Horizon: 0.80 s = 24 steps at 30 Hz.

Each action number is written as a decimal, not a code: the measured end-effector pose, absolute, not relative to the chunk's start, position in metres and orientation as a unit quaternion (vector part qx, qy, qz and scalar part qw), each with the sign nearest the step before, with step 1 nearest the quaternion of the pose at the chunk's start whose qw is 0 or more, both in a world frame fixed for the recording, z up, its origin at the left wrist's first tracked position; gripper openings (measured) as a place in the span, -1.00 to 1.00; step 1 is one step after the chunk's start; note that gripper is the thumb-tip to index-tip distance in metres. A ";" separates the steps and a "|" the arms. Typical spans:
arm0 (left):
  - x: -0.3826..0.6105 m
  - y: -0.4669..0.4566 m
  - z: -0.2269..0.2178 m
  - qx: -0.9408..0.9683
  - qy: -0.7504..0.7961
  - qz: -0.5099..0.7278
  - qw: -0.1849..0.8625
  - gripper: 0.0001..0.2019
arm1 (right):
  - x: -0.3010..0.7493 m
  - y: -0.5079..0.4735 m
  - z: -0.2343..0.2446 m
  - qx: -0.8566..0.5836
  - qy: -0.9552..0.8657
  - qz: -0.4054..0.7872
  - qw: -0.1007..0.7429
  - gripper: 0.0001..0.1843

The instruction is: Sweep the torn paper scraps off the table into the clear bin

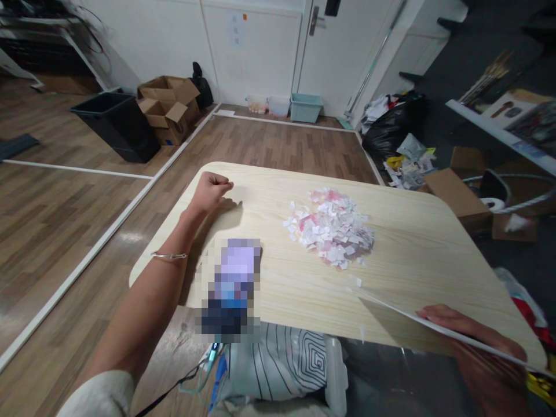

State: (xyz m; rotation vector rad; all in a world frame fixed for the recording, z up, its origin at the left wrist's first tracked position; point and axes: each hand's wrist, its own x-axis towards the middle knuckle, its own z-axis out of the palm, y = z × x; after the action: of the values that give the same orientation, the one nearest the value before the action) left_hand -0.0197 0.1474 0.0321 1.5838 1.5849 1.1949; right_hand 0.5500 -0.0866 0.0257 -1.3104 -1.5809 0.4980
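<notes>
Grasping one thin white sheet, right hand; left hand is clenched, contents unclear. Between both: one heap of white-and-pink scraps, uncountable.

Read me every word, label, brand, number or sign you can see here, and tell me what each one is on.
None can be read.
Sheet on the far wall: small marks, too blurred to read.
Blocked-out item on the table: pixelated, nothing legible.
Paper scraps: no lettering I can make out.
Box on the right-hand shelf: dark shapes, no readable words.
</notes>
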 end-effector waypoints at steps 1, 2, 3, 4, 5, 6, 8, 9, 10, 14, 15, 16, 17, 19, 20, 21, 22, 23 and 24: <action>-0.020 0.147 0.033 0.610 0.583 0.434 0.317 -0.41 | 0.551 -0.087 0.025 -0.537 -0.655 0.202 0.492 -0.78; -0.020 0.147 0.033 0.623 0.571 0.416 0.337 -0.42 | 0.552 -0.088 0.025 -0.536 -0.658 0.200 0.490 -0.79; -0.020 0.146 0.034 0.633 0.562 0.398 0.355 -0.44 | 0.553 -0.088 0.024 -0.534 -0.660 0.199 0.490 -0.79; -0.020 0.146 0.035 0.641 0.555 0.382 0.369 -0.46 | 0.553 -0.088 0.024 -0.532 -0.662 0.198 0.489 -0.79; -0.020 0.146 0.035 0.646 0.551 0.369 0.379 -0.48 | 0.553 -0.088 0.024 -0.529 -0.664 0.199 0.490 -0.80; -0.020 0.147 0.036 0.651 0.549 0.361 0.381 -0.49 | 0.553 -0.087 0.025 -0.525 -0.667 0.200 0.490 -0.81; -0.018 0.147 0.038 0.664 0.552 0.348 0.365 -0.51 | 0.552 -0.086 0.026 -0.520 -0.672 0.203 0.487 -0.86; -0.018 0.147 0.038 0.674 0.556 0.339 0.350 -0.53 | 0.552 -0.086 0.027 -0.518 -0.675 0.204 0.484 -0.88; -0.018 0.146 0.039 0.684 0.561 0.327 0.332 -0.55 | 0.552 -0.086 0.028 -0.515 -0.677 0.206 0.484 -0.90; -0.017 0.142 0.043 0.702 0.601 0.317 0.214 -0.68 | 0.550 -0.087 0.033 -0.510 -0.678 0.195 0.493 -0.91; -0.017 0.140 0.044 0.697 0.610 0.335 0.173 -0.69 | 0.548 -0.087 0.034 -0.512 -0.679 0.183 0.493 -0.92; -0.016 0.138 0.044 0.690 0.615 0.357 0.133 -0.67 | 0.547 -0.087 0.036 -0.516 -0.680 0.170 0.492 -0.92; -0.015 0.136 0.044 0.682 0.617 0.380 0.097 -0.64 | 0.545 -0.087 0.038 -0.520 -0.681 0.156 0.490 -0.91; -0.013 0.134 0.043 0.671 0.611 0.417 0.052 -0.55 | 0.540 -0.087 0.042 -0.527 -0.686 0.137 0.482 -0.89; -0.012 0.134 0.042 0.671 0.605 0.427 0.044 -0.50 | 0.538 -0.086 0.044 -0.530 -0.689 0.136 0.475 -0.87; -0.010 0.135 0.040 0.674 0.598 0.432 0.044 -0.48 | 0.536 -0.085 0.045 -0.532 -0.692 0.140 0.467 -0.83; -0.009 0.136 0.038 0.679 0.591 0.432 0.052 -0.46 | 0.535 -0.084 0.047 -0.531 -0.697 0.144 0.460 -0.80; -0.008 0.137 0.037 0.687 0.583 0.429 0.066 -0.46 | 0.533 -0.084 0.048 -0.528 -0.702 0.151 0.453 -0.76; -0.008 0.139 0.035 0.695 0.576 0.423 0.083 -0.47 | 0.533 -0.084 0.048 -0.526 -0.705 0.159 0.448 -0.74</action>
State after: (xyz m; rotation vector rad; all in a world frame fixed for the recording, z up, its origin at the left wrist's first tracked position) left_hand -0.0079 0.1388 0.0351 2.0743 1.7205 1.2630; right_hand 0.5326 -0.0838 0.0482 -1.3018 -1.7441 0.3928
